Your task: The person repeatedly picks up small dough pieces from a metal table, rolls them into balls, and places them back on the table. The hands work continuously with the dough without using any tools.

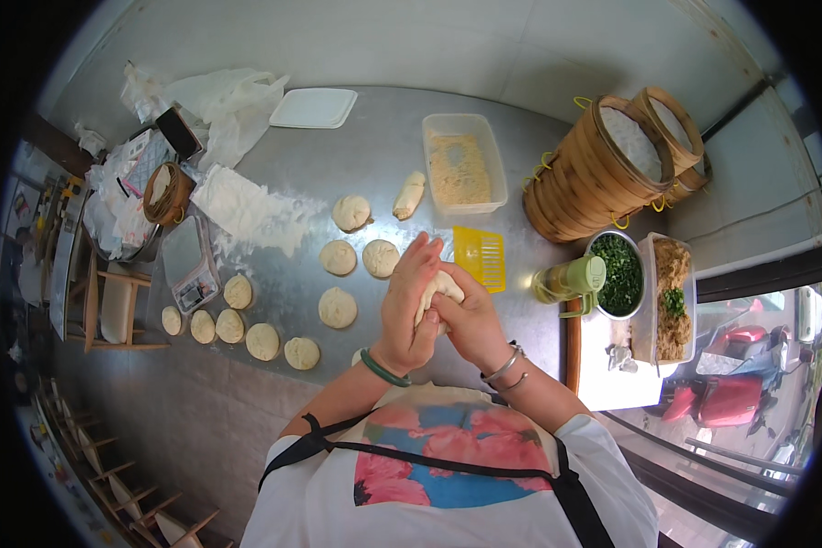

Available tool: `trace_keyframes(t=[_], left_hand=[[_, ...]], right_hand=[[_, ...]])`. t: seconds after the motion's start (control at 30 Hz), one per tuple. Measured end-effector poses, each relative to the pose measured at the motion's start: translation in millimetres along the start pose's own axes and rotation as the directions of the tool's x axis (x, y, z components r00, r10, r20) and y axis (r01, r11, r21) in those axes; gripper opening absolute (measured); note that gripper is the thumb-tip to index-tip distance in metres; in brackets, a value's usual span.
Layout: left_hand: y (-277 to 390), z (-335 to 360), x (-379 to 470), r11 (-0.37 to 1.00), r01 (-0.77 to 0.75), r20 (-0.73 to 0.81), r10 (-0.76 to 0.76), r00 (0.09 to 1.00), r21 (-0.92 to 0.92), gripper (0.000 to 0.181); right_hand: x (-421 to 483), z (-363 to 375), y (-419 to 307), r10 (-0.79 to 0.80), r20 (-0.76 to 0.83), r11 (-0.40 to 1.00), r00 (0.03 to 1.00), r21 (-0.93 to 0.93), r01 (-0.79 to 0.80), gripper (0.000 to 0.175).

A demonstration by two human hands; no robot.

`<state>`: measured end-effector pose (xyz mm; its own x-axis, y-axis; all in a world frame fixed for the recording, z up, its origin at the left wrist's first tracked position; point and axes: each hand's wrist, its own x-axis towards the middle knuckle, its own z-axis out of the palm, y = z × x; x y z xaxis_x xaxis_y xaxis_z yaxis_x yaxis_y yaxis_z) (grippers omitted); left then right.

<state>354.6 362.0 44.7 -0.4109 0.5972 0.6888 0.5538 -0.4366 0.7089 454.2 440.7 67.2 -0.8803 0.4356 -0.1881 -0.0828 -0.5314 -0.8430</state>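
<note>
A piece of pale dough (441, 291) is held between my two hands, above the steel table in front of my chest. My left hand (409, 308), fingers stretched out and palm turned inward, presses against its left side. My right hand (467, 308) curls round the other side with the thumb pushed onto the dough. Beyond my hands lie round dough pieces, among them one (338, 308) to the left and one (381, 258) close to my left fingers. A rolled dough piece (409, 195) lies farther back. The yellow slotted plastic scraper (479, 259) rests just past my right hand.
Several dough balls (262, 341) line the table's near left edge by a digital scale (190, 264). Flour (260, 212) covers the left middle. A plastic tub of crumbly powder (462, 168), stacked bamboo steamers (592, 171), an oil jug (568, 279), chopped greens (616, 274) and filling (671, 294) stand rightward.
</note>
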Motion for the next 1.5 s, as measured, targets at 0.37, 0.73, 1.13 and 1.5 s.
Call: trace_keyframes(t=[0.37,0.73,1.13,1.5], left_hand=[[-10.1,9.7,-13.8,0.881,0.273,-0.058,-0.318,0.946,-0.385,0.072],[-9.1,6.8,-11.8,0.995,-0.039,-0.012,0.041,0.999,0.093,0.026],[-19.1,-5.4,-30.9,0.936,0.236,0.010,-0.242,0.970,-0.261,0.063],[-13.0,14.0,-29.0,0.985,0.168,-0.023,-0.169,0.985,-0.030,0.042]], right_hand=[[3.5,8.9,1.4,0.042,-0.090,0.959,0.995,0.282,-0.015,0.046],[2.2,-6.3,28.9,-0.095,-0.148,0.971,0.984,-0.231,0.059,0.034],[-10.6,8.7,18.7,-0.116,0.015,0.986,0.993,0.121,0.113,0.066],[1.1,-17.3,48.3,-0.266,-0.165,0.951,0.950,-0.203,0.231,0.031]])
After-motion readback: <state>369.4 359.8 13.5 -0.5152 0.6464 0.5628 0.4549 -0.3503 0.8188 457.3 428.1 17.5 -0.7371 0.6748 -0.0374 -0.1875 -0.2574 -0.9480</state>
